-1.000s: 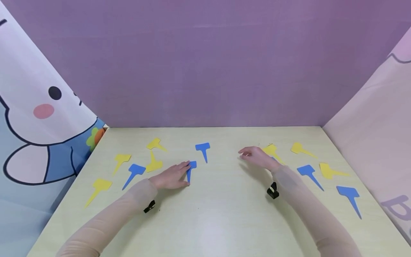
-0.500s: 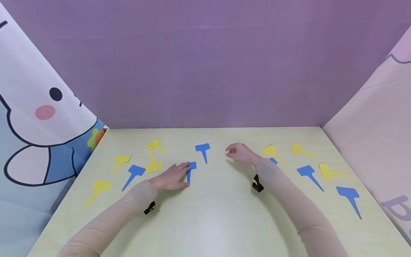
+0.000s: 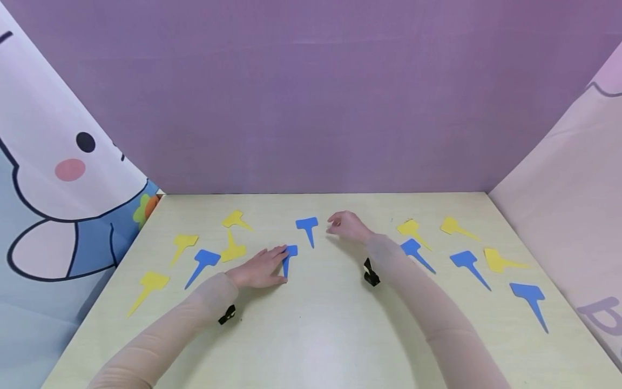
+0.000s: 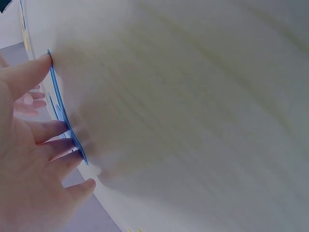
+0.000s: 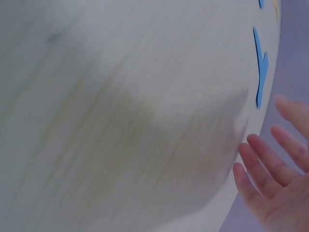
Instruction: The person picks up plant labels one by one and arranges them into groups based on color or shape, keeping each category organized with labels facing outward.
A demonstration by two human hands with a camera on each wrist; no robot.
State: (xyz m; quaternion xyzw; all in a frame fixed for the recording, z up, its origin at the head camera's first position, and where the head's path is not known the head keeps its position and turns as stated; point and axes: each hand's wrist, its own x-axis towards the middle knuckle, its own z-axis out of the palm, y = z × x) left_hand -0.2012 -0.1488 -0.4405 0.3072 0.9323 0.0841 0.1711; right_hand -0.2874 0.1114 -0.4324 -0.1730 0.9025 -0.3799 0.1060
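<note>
Nearest, the left sleeve [image 3: 160, 340] and the right sleeve [image 3: 437, 319] are reaching in over the table [image 3: 311, 346]. At the right, the outer blue tag [image 3: 528, 293] is lying with its point towards the near edge; at the left, the outer yellow tag [image 3: 153, 280] is lying near the table's side. A black wrist piece [image 3: 227, 314] is hanging under the left cuff, and another [image 3: 371, 273] under the right.

Farther in, the left hand [image 3: 259, 268] is resting over a blue tag [image 3: 292, 250] left of the table's middle. Its fingers are spreading nearly straight, some touching the tag's head, while the thumb is touching the pointed end.

About level with that hand, the left blue tag [image 3: 206, 256], the inner right blue tag [image 3: 412, 246], the middle right blue tag [image 3: 464, 258] and a right yellow tag [image 3: 494, 259] are lying apart. Two more yellow tags [image 3: 233, 251] [image 3: 184, 241] are lying beyond the left cuff.

Beyond, the right hand [image 3: 350, 226] is hanging above the table, fingers loosely bending and slightly parting, holding nothing. Just left of it, the far blue tag [image 3: 307, 224] is lying flat. Other yellow tags [image 3: 408, 227] [image 3: 451, 224] [image 3: 235, 218] are lying farther back, before a purple backdrop [image 3: 311, 108].
</note>
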